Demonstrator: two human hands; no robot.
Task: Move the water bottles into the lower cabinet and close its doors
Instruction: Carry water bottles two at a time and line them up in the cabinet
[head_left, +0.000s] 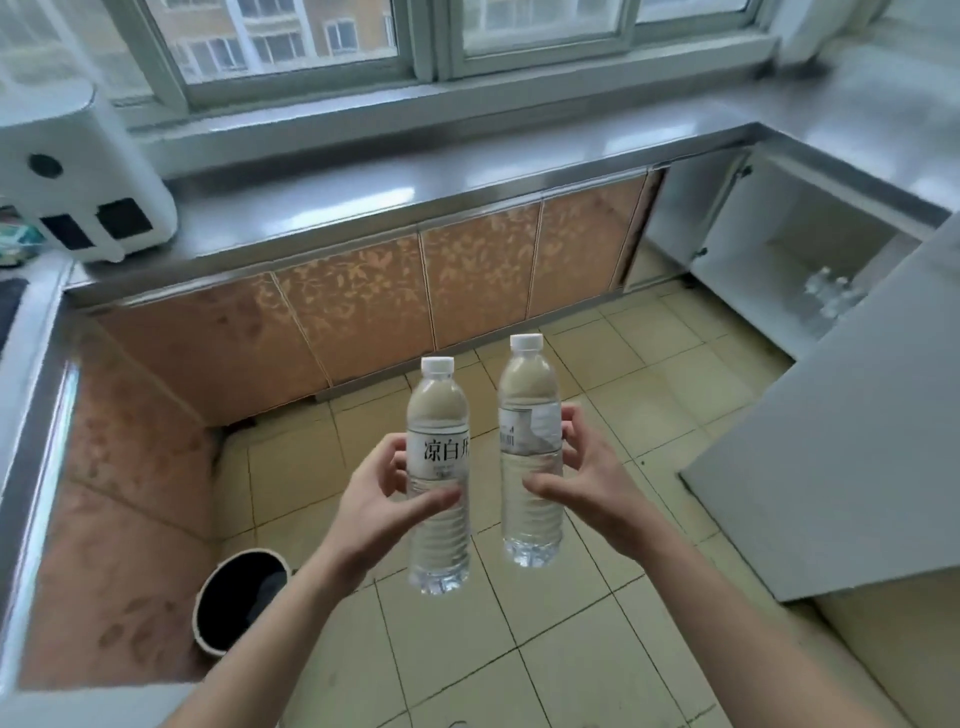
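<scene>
Two clear water bottles with white caps are held upright over the tiled floor. My left hand (382, 499) grips the left bottle (439, 519) around its labelled middle. My right hand (587, 467) grips the right bottle (530, 499) the same way. At the far right the lower cabinet (779, 228) stands open, white inside, with several more bottles (831, 299) on its floor. Its big white door (831, 467) swings out toward me on the right, and a second door (680, 223) is open on the cabinet's left side.
A steel countertop (415, 176) runs under the window and around both sides. A white appliance (78, 171) sits on it at the left. A black-lined bin (241, 597) stands on the floor at lower left. Orange patterned cabinet fronts (363, 306) are closed.
</scene>
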